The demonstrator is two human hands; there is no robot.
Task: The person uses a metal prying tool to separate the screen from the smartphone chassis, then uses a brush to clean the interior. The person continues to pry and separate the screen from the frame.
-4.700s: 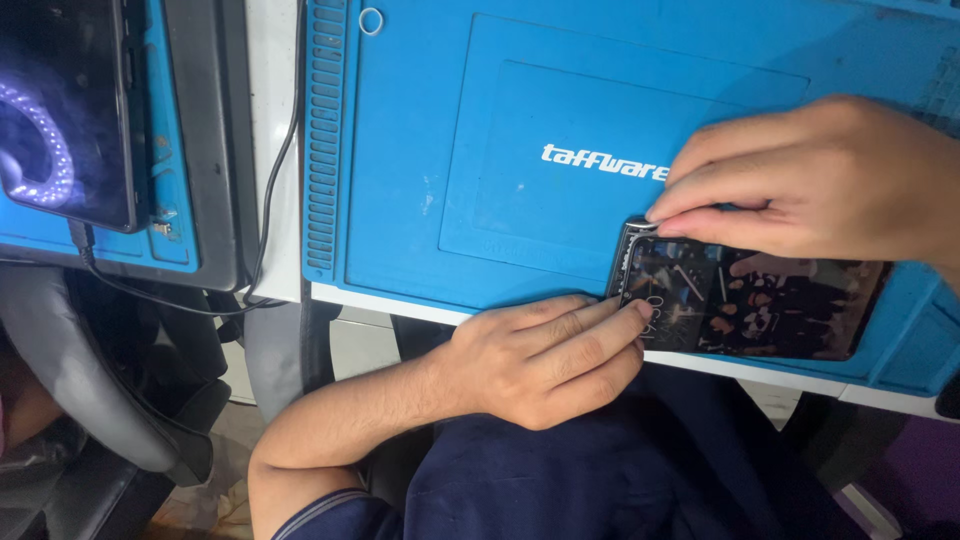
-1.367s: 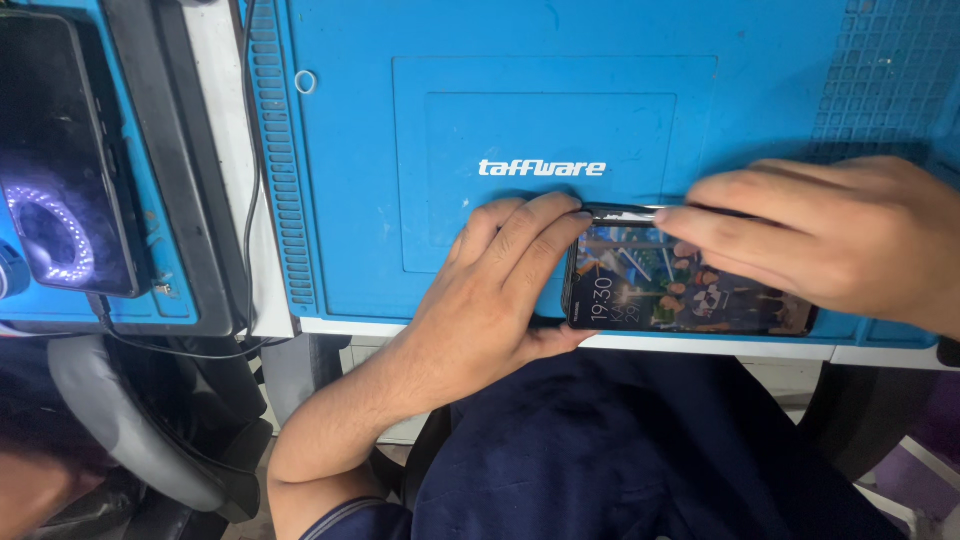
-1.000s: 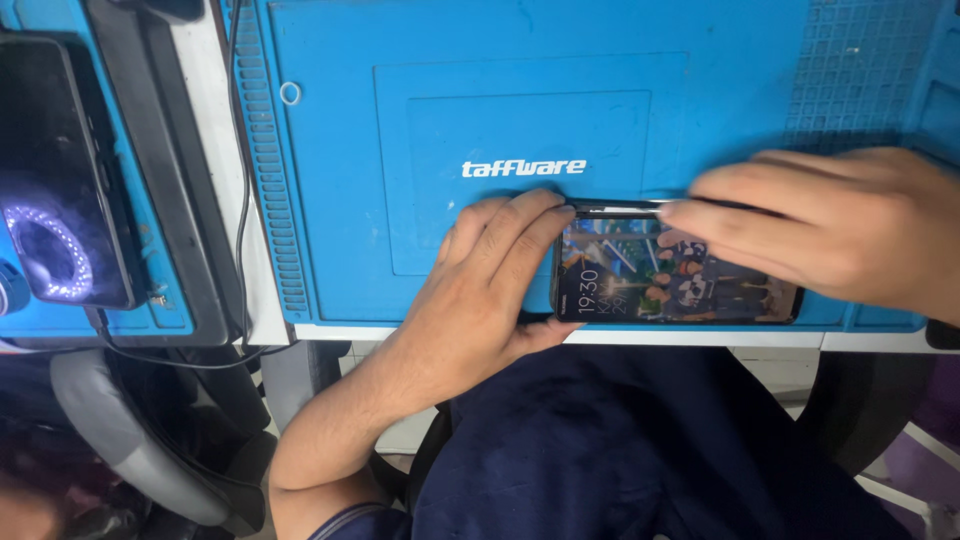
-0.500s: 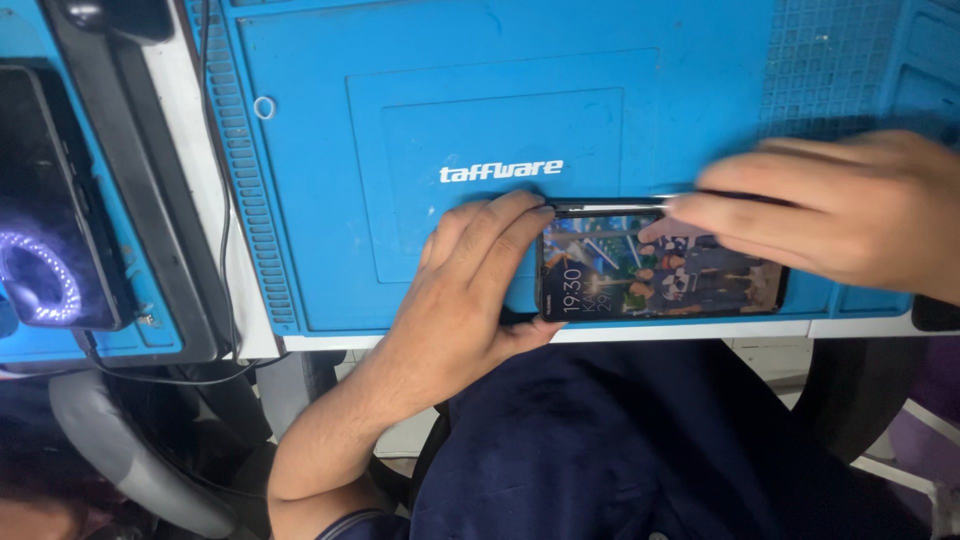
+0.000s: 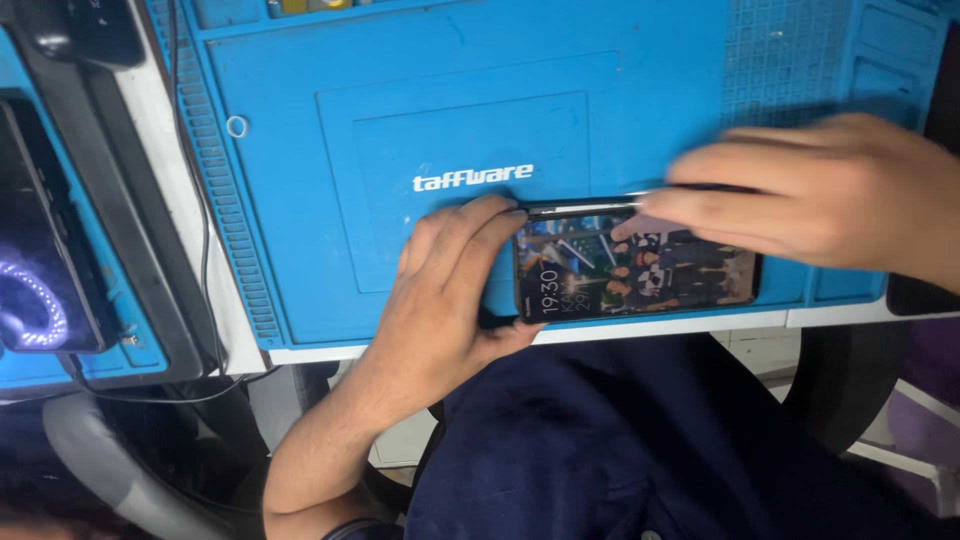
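A black smartphone (image 5: 640,275) lies on its side at the near edge of a blue work mat (image 5: 450,110), its screen lit with a picture. My left hand (image 5: 440,290) grips the phone's left end, fingers over its top corner and thumb under it. My right hand (image 5: 810,205) reaches in from the right, its fingertips resting on the phone's upper long edge. It is blurred, so a tool in its fingers cannot be made out.
A second blue mat (image 5: 60,200) lies at the left with a dark device (image 5: 40,270) showing a glowing ring. A black bar (image 5: 110,190) and cables run between the mats. A small ring (image 5: 237,126) lies on the mat. Chair parts and my dark clothing are below.
The phone's screen, dark and patterned 4.7 s ago, is lit. My left hand has come up from the mat's edge to clasp the phone's left end. The view has shifted a little.
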